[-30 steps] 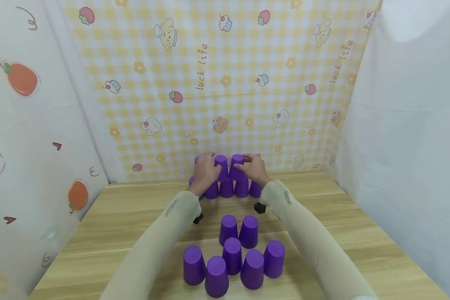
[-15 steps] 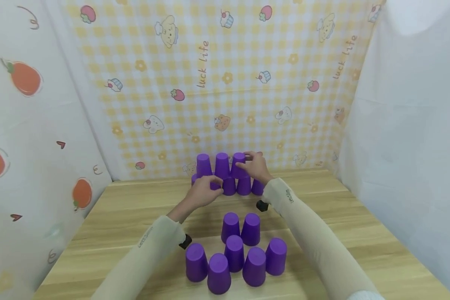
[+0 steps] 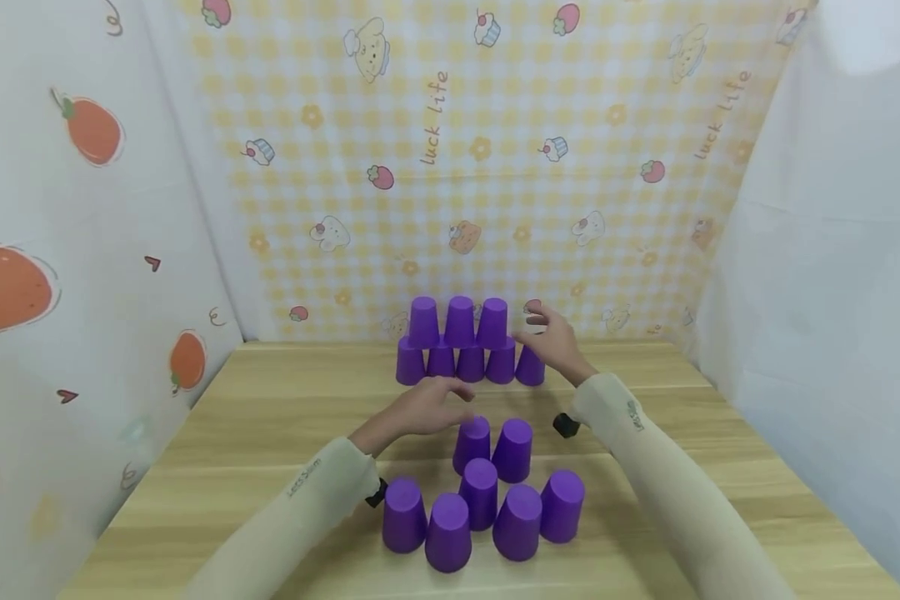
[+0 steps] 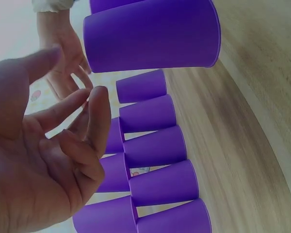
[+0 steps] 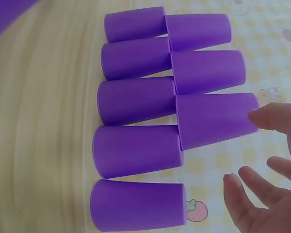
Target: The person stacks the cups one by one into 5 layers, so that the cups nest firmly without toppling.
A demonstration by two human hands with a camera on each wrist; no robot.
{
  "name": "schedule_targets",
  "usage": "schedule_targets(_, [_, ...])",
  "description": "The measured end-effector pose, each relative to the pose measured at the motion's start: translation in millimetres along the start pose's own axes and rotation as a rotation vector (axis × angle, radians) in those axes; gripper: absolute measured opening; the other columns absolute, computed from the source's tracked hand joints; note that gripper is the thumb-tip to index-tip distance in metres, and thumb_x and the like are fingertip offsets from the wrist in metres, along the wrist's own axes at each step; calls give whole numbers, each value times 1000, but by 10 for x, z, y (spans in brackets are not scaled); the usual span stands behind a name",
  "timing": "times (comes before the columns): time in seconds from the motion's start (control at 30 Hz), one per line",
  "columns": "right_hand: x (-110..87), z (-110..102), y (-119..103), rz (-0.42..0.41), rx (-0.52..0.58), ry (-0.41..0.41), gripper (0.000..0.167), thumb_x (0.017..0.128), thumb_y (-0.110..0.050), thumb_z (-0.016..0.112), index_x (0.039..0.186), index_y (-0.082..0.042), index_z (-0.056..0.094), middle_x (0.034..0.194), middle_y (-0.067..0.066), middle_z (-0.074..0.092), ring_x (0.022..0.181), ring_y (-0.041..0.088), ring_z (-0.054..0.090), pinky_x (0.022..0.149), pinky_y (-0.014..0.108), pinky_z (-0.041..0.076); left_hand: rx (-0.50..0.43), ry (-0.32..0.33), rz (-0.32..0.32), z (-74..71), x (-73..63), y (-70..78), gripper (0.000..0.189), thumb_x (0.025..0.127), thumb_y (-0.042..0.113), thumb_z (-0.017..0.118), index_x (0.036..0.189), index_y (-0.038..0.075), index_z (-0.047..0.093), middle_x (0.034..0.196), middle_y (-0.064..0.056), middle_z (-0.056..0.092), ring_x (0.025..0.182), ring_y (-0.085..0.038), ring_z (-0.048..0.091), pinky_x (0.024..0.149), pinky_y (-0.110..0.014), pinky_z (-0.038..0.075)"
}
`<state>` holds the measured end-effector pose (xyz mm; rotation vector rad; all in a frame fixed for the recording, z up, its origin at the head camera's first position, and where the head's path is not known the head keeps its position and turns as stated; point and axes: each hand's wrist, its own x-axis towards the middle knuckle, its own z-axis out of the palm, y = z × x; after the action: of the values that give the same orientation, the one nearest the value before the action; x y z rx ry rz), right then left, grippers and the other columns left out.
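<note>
With twelve o'clock straight ahead of the person, the left hand (image 3: 427, 407) is relaxed and holds nothing, its fingers loosely bent, at about ten o'clock from the nearest cup (image 3: 472, 450); the left wrist view shows a gap between the fingers and that cup. The right hand (image 3: 557, 340) is spread and empty too, at about three o'clock from the end cup (image 3: 492, 325) of the raised row, thumb by its narrow end; whether they touch I cannot tell. That row is three purple upper cups (image 3: 460, 322), mouths down, resting on five lower cups (image 3: 470, 365) set side by side, the fifth bare-topped at four o'clock. Towards six o'clock from this stack, seven front cups (image 3: 480, 493) stand mouth down on the wooden table (image 3: 292, 408), two farther off and five nearer the person. A checked cloth (image 3: 450, 200) hangs at twelve, beyond everything
</note>
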<state>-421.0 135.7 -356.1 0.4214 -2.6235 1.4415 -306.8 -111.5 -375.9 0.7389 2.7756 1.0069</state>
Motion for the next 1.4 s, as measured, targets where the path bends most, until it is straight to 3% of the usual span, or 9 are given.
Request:
schedule_targets(0.13, [-95, -99, -10, 1, -4, -25, 65, 90, -26, 72, 145, -5, 46, 138, 22, 55, 121, 42, 56, 96, 52, 51, 71, -67, 13, -23, 22, 28, 59, 85, 51, 73, 127, 11, 65, 127, -5, 66, 123, -27, 58, 100, -43, 48])
schedule_targets(0.27, [-202, -117, -79, -52, 9, -77, 56, 91, -22, 71, 138, 0, 52, 128, 23, 61, 115, 42, 61, 94, 50, 52, 152, -102, 11, -24, -4, 44, 63, 78, 50, 81, 125, 11, 67, 125, -3, 67, 122, -28, 58, 100, -43, 48])
schedule_targets(0.5, [-472, -89, -128, -141, 0, -378, 45, 90, -21, 74, 128, 0, 61, 117, 20, 68, 101, 32, 69, 76, 43, 59, 219, -129, 20, 41, -72, 95, 49, 77, 31, 86, 119, 11, 71, 117, -2, 71, 113, -26, 64, 94, -40, 52])
schedule_targets(0.57, [-541, -90, -128, -147, -17, -463, 44, 91, -23, 73, 128, -3, 62, 117, 16, 69, 100, 30, 69, 69, 40, 58, 241, -112, 1, 48, -84, 104, 47, 77, 31, 86, 117, 12, 72, 114, 0, 72, 109, -24, 65, 92, -40, 53])
schedule_targets(0.7, [-629, -64, -43, -147, -16, -582, 43, 92, -21, 71, 130, -2, 61, 117, 13, 69, 102, 28, 69, 69, 43, 57, 274, -82, -67, 64, -122, 108, 45, 75, 33, 86, 114, 14, 73, 108, 1, 73, 98, -18, 67, 83, -39, 55])
schedule_targets(0.93, [-673, -40, 111, -105, 38, -683, 43, 91, -18, 72, 130, -5, 62, 124, 24, 64, 106, 28, 68, 81, 59, 54, 278, -31, -154, 51, -116, 77, 44, 75, 32, 86, 113, 15, 73, 109, 1, 73, 100, -21, 67, 82, -42, 55])
schedule_targets(1.1, [-680, -52, 136, -120, 41, -736, 48, 87, -17, 76, 131, -6, 62, 125, 23, 64, 109, 36, 65, 84, 46, 57, 263, -10, -185, 35, -103, 89, 44, 76, 34, 86, 115, 17, 72, 113, 1, 72, 101, -22, 67, 79, -44, 55])
schedule_targets(1.23, [-679, -61, 142, -152, 52, -787, 56, 82, -19, 79, 133, -7, 60, 128, 22, 62, 116, 44, 59, 85, 38, 57, 229, 49, -217, 20, -98, 104, 49, 78, 34, 85, 119, 14, 69, 117, -2, 70, 100, -24, 68, 76, -45, 56])
schedule_targets(1.4, [-670, -88, 140, -194, 30, -815, 60, 80, -19, 80, 134, -7, 59, 130, 23, 61, 115, 36, 61, 84, 40, 58, 176, 142, -242, -30, -87, 124, 50, 79, 35, 83, 121, 14, 66, 118, -3, 69, 100, -25, 67, 74, -45, 56])
